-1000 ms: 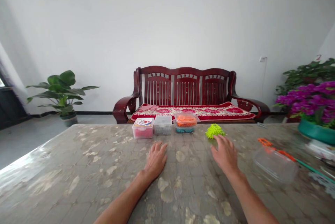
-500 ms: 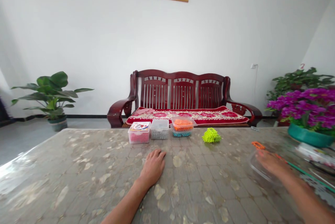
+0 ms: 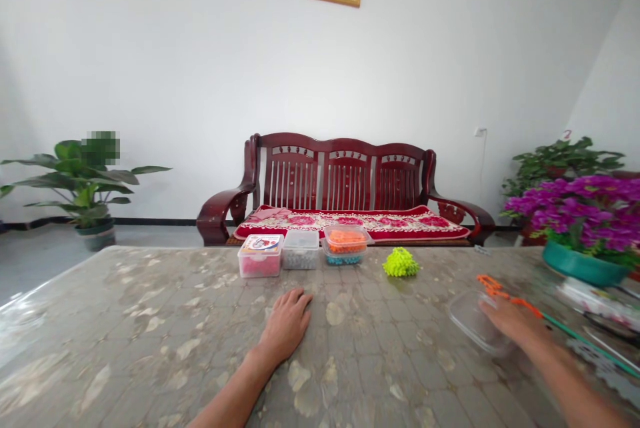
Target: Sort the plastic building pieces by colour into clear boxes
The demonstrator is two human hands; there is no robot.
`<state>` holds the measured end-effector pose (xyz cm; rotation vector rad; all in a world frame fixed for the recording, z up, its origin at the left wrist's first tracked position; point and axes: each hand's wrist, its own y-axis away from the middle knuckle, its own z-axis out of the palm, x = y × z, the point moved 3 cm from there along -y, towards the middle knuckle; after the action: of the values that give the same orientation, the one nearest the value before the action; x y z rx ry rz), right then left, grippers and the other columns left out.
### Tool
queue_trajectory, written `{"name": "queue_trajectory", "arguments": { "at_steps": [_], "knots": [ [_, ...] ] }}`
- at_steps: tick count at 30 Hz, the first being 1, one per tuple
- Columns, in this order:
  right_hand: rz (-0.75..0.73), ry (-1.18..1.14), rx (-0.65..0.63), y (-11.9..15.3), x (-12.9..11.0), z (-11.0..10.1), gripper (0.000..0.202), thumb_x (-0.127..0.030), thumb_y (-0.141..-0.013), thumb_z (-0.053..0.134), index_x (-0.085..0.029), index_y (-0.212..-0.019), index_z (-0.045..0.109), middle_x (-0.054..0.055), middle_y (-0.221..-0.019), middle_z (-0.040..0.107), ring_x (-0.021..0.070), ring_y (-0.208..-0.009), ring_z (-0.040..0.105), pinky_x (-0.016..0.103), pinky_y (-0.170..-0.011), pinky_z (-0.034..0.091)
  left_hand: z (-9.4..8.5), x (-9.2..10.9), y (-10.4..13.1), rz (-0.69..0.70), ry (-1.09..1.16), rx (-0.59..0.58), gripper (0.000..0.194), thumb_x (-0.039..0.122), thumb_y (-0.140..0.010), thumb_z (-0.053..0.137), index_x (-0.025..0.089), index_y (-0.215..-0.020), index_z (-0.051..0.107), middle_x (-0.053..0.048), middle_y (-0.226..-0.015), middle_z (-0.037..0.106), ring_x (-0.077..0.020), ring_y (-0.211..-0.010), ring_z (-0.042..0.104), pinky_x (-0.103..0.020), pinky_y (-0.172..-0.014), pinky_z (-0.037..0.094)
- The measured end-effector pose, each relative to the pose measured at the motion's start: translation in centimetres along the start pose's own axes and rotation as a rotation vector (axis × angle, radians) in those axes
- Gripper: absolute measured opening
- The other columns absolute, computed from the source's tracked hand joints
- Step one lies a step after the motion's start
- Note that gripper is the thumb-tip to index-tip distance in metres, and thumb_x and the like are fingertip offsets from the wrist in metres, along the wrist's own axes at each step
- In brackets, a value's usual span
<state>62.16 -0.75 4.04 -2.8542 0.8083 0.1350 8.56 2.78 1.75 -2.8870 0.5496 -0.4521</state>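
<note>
My left hand (image 3: pixel 287 320) rests palm down on the patterned table cover (image 3: pixel 360 348), fingers stretched out, holding nothing. Toward the right, my right hand (image 3: pixel 513 320) grips the near-right side of a clear plastic container (image 3: pixel 470 323), slightly blurred; its thumb and some fingers are hidden. Just beyond that hand lie orange linked pieces (image 3: pixel 493 285) and a thin green rod (image 3: pixel 575 329). A heap of yellow-green small pieces (image 3: pixel 400 263) sits farther back, between my hands.
Along the far edge stand a box of pink pieces (image 3: pixel 260 265), a box of grey pieces (image 3: pixel 301 258) and stacked boxes of orange and blue pieces (image 3: pixel 346 239). Purple flowers in a teal pot (image 3: pixel 580 263) and grey flat pieces (image 3: pixel 600 361) are at right. A wooden bench (image 3: pixel 345 148) stands behind.
My right hand and the clear container have shifted left, away from the orange pieces. The left hand stays flat on the table. The view has turned slightly.
</note>
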Motion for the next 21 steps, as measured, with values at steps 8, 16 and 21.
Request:
{"name": "queue_trajectory", "arguments": {
  "at_steps": [8,16,21],
  "knots": [
    [-0.315,-0.049,-0.165,8.5,-16.4,0.2,0.045,-0.041,-0.094,0.034,-0.013,-0.104,0.068,0.021,-0.099,0.074,0.0333,-0.099,0.07,0.043,-0.084,0.051,-0.4,-0.1,0.7,0.136,0.35,0.098,0.046,0.029,-0.098,0.04,0.022,-0.144,0.043,-0.011,-0.15,0.045,-0.0253,-0.14,0.039,-0.046,-0.119,0.03],
    [-0.411,-0.669,-0.466,13.7,-27.2,1.8,0.042,-0.044,-0.096,0.032,-0.021,-0.118,0.059,0.009,-0.09,0.075,0.0165,-0.05,0.065,0.023,-0.041,0.045,-0.8,1.9,1.8,0.193,0.429,0.177,0.074,0.034,-0.08,0.073,0.027,-0.146,0.041,-0.014,-0.159,0.028,-0.0366,-0.145,0.028,-0.057,-0.116,0.03],
    [-0.542,-0.895,-0.232,12.3,-26.1,3.3,0.048,-0.048,-0.097,0.033,-0.021,-0.125,0.06,0.01,-0.102,0.074,0.0209,-0.081,0.072,0.031,-0.065,0.058,-0.8,0.0,0.6,0.205,0.292,0.149,0.044,0.016,-0.081,0.068,0.027,-0.124,0.065,-0.009,-0.144,0.052,-0.0329,-0.143,0.035,-0.055,-0.115,0.035]
  ]
}}
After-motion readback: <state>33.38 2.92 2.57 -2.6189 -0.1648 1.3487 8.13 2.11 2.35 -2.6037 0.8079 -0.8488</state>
